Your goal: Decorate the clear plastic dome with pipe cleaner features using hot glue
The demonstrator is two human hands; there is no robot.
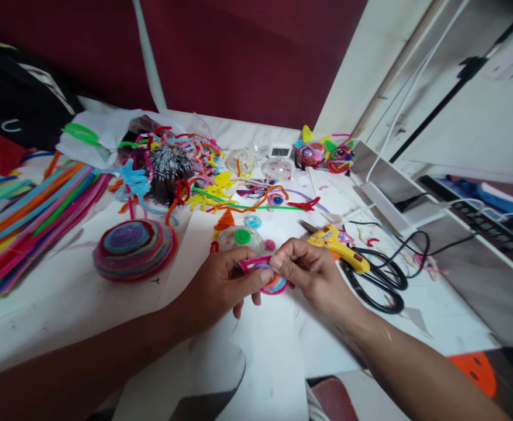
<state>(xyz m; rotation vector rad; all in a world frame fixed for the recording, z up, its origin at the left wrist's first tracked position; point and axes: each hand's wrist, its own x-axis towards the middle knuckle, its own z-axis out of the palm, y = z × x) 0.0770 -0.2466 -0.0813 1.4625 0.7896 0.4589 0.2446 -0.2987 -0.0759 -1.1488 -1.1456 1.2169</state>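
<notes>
My left hand (221,283) and my right hand (311,272) meet above the white table (63,304). Between them they pinch a small coiled pipe-cleaner piece (268,275) in pink, purple and orange. The fingers of both hands are closed on it. Just behind it lies a clear plastic ball with a green cap (241,238). A yellow glue gun (339,245) rests right of my right hand, beside black scissors (381,280).
A large multicoloured coiled disc (134,248) lies at the left. Long pipe cleaners (28,216) are stacked at the far left. A tangled heap of pipe cleaners (172,166) sits behind. Two colourful figures (324,155) and a small digital clock (279,151) stand at the back. Cables (408,240) run right.
</notes>
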